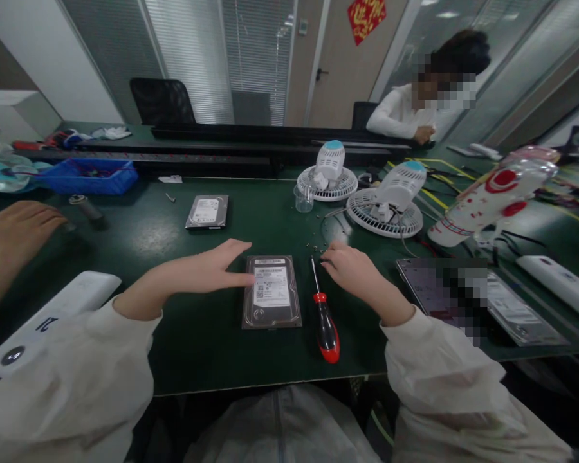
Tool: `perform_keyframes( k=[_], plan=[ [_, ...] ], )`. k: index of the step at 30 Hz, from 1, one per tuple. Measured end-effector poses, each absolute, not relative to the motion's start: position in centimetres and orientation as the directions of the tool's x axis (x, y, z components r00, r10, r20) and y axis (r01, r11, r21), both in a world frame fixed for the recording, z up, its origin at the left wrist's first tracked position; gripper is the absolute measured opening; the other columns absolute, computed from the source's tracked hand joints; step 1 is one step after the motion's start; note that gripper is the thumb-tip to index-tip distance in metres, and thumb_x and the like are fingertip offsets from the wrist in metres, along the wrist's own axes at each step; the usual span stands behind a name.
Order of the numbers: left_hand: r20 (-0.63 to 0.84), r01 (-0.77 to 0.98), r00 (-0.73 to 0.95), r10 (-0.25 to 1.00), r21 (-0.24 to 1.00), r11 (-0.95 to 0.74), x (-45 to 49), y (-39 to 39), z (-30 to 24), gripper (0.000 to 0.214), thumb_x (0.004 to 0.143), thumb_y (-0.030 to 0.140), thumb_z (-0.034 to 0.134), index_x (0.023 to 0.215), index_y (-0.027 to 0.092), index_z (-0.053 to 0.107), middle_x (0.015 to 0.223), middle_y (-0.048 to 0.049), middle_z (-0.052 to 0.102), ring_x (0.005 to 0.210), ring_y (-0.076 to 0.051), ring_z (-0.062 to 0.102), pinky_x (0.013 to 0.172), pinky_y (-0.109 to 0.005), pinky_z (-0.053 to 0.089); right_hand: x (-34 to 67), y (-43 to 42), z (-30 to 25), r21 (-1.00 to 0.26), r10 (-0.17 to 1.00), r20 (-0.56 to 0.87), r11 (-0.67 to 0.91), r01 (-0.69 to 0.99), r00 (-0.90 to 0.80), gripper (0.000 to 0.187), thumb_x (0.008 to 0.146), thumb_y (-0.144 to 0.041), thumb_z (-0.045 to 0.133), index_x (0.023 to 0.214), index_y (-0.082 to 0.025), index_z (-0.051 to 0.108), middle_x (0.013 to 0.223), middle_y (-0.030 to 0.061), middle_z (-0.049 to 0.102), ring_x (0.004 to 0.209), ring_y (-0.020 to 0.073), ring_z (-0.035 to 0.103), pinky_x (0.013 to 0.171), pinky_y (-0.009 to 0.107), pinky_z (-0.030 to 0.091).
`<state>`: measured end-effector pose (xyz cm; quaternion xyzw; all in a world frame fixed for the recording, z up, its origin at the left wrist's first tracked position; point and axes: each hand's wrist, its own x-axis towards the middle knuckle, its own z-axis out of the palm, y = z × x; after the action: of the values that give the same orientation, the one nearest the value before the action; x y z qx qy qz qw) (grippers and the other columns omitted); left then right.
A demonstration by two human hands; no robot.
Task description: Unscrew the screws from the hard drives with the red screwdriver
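Note:
A hard drive (271,291) lies flat, label up, on the green table (197,341) in front of me. My left hand (207,265) rests beside its left edge, fingers stretched out, fingertips touching the drive. My right hand (352,270) sits to the right of the drive, fingers curled down near several small screws (316,246); whether it pinches one is hidden. A red-and-black screwdriver (324,318) lies between the drive and my right hand.
A second hard drive (207,211) lies farther back. Two small white fans (385,204) and a clear cup (303,198) stand at the right rear. A blue bin (91,176) is at the left. Another person's hand (19,225) rests at far left; a person sits across.

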<state>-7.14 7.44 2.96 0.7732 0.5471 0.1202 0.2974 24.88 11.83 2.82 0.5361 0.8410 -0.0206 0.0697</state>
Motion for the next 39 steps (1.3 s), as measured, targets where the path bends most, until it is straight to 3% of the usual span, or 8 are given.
perform_keyframes(
  k=[4,7,13,21,28,34,39],
  plan=[
    [0.003,0.69,0.182,0.983,0.712,-0.13,-5.6,9.2,0.7,0.067,0.099,0.053,0.051,0.151,0.012,0.055,0.151,-0.0215,0.062,0.131,-0.032,0.067,0.109,-0.051,0.056,25.0,11.8,2.5,0.027,0.897,-0.138,0.427,0.904,-0.419,0.035,0.108,-0.023,0.047,0.118,-0.012,0.078,0.128,0.0159,0.069,0.11,0.0301,0.074,0.086,0.037,0.054],
    [0.052,0.632,0.178,0.983,0.76,-0.154,-4.8,8.8,-1.2,0.055,0.101,0.046,0.05,0.144,0.013,0.06,0.141,-0.0181,0.068,0.125,-0.03,0.069,0.106,-0.052,0.057,25.0,11.8,2.8,0.001,0.894,-0.134,0.432,0.902,-0.428,0.034,0.109,-0.024,0.047,0.118,-0.014,0.079,0.128,0.0139,0.07,0.111,0.0284,0.074,0.087,0.036,0.053],
    [0.077,0.682,0.19,0.979,0.707,-0.188,-4.7,7.5,-2.3,0.045,0.106,0.039,0.045,0.14,0.018,0.066,0.132,-0.0139,0.071,0.127,-0.03,0.066,0.11,-0.056,0.054,25.1,12.1,2.6,-0.032,0.887,-0.125,0.444,0.896,-0.444,0.034,0.109,-0.024,0.048,0.118,-0.014,0.079,0.126,0.0123,0.071,0.109,0.028,0.073,0.086,0.036,0.053],
    [0.076,0.681,0.194,0.978,0.707,-0.19,-4.7,7.5,-2.3,0.044,0.106,0.043,0.049,0.137,0.02,0.068,0.131,-0.0127,0.071,0.126,-0.03,0.066,0.107,-0.054,0.056,24.6,11.7,2.4,-0.037,0.883,-0.114,0.454,0.89,-0.455,0.032,0.109,-0.022,0.047,0.117,-0.012,0.077,0.124,0.0138,0.07,0.102,0.025,0.074,0.079,0.032,0.049],
    [0.11,0.682,0.205,0.973,0.697,-0.223,-4.7,7.6,-2.5,0.044,0.105,0.042,0.049,0.135,0.018,0.069,0.131,-0.0131,0.072,0.125,-0.03,0.066,0.11,-0.054,0.054,24.5,11.6,2.1,-0.064,0.885,-0.082,0.454,0.889,-0.458,0.02,0.103,-0.019,0.053,0.102,-0.013,0.073,0.115,0.0126,0.07,0.095,0.0236,0.07,0.071,0.031,0.041],
    [0.105,0.699,0.207,0.973,0.68,-0.222,-4.6,7.7,-2.3,0.043,0.105,0.041,0.048,0.135,0.018,0.069,0.13,-0.0127,0.073,0.125,-0.03,0.066,0.112,-0.055,0.052,25.0,12.2,1.5,-0.169,0.892,-0.064,0.433,0.885,-0.448,0.005,0.092,-0.016,0.066,0.088,-0.015,0.068,0.101,0.0081,0.07,0.087,0.0184,0.064,0.071,0.027,0.04],
    [0.105,0.686,0.223,0.969,0.689,-0.233,-4.7,7.8,-2.3,0.044,0.106,0.041,0.046,0.135,0.017,0.069,0.132,-0.0135,0.072,0.125,-0.029,0.066,0.112,-0.054,0.053,25.4,12.8,0.8,-0.277,0.891,-0.022,0.431,0.859,-0.454,0.008,0.085,-0.012,0.068,0.078,-0.015,0.064,0.09,0.0063,0.069,0.08,0.0159,0.059,0.072,0.027,0.039]
  ],
)
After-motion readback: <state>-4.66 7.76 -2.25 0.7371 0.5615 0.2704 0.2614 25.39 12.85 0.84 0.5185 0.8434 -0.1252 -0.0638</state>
